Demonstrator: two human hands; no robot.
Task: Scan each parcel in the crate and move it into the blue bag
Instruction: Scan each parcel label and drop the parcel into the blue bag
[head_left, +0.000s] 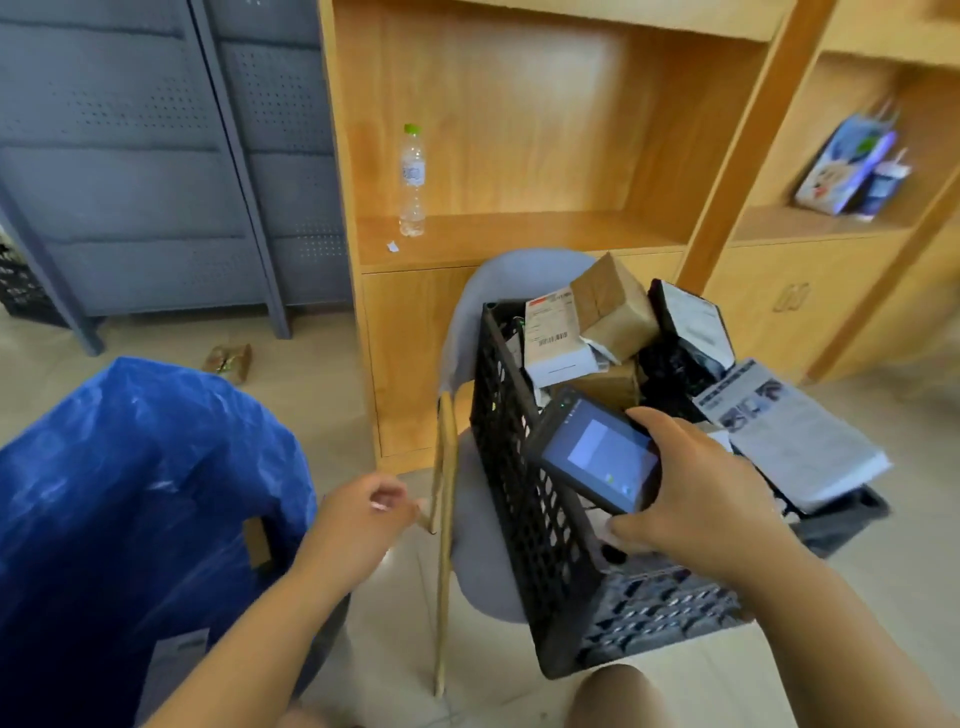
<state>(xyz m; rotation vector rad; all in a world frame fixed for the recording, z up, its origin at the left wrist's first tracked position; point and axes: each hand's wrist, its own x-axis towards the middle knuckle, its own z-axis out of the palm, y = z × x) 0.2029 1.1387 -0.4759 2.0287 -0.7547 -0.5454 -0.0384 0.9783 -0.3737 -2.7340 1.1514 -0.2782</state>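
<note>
Beside crate (519, 467), blue bag (130, 467) gaping, scanner (597, 452) over rim

A: What colour is the crate (519, 519)?
B: Black, its walls a lattice of small holes. Inside it lie a plain brown parcel (613, 306), a white parcel (553, 338) with a barcode label, and a glossy black parcel (675, 358).
A: And left of the crate?
B: The bag (130, 467) is deep blue. Over the crate, the scanner (597, 452) is black with a pale blue-grey screen. Beneath the crate, the chair (480, 566) is light grey.
</note>
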